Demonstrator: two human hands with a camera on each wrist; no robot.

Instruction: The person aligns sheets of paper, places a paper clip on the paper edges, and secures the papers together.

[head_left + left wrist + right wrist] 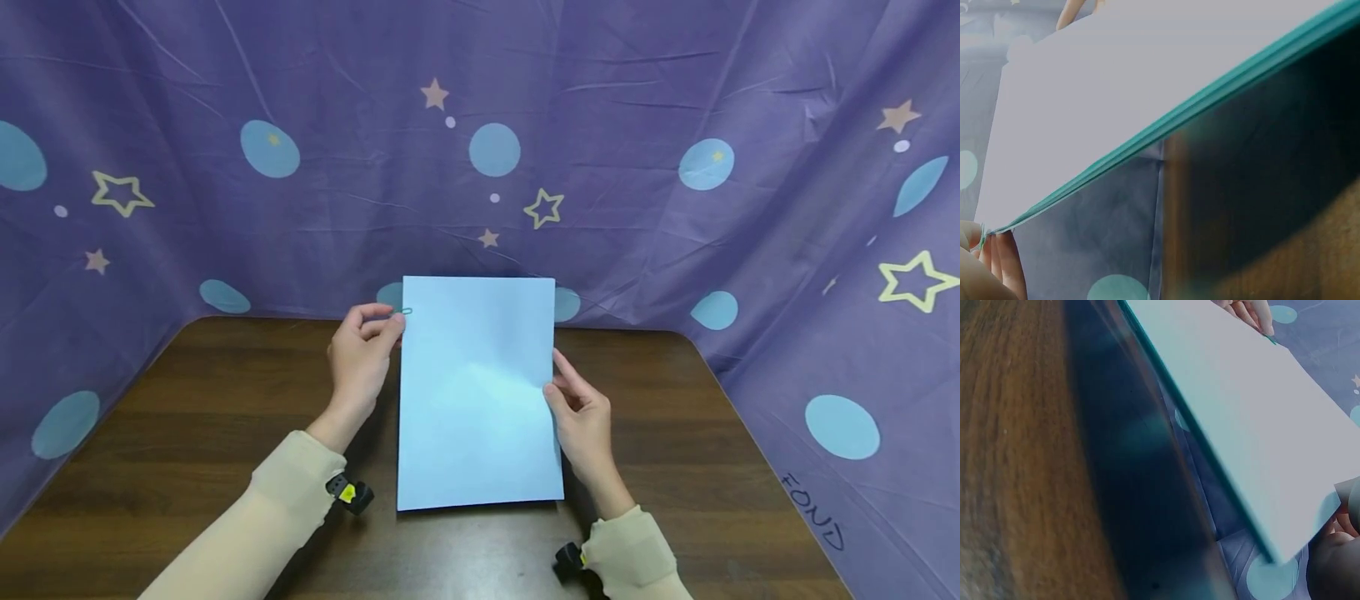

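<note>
A light blue stack of paper sheets is held tilted up over the table, its several thin layers showing along the edge in the left wrist view. At its upper left edge sits a small green paper clip. My left hand pinches the clip's outer end between thumb and fingers, right at the paper's edge. Lower on the opposite side, my right hand grips the stack's right edge, thumb in front and fingers partly hidden behind.
Beneath the paper lies a brown wood-grain table with rounded far corners. A purple curtain with stars and blue spots surrounds it at the back and sides. Each wrist wears a small black camera.
</note>
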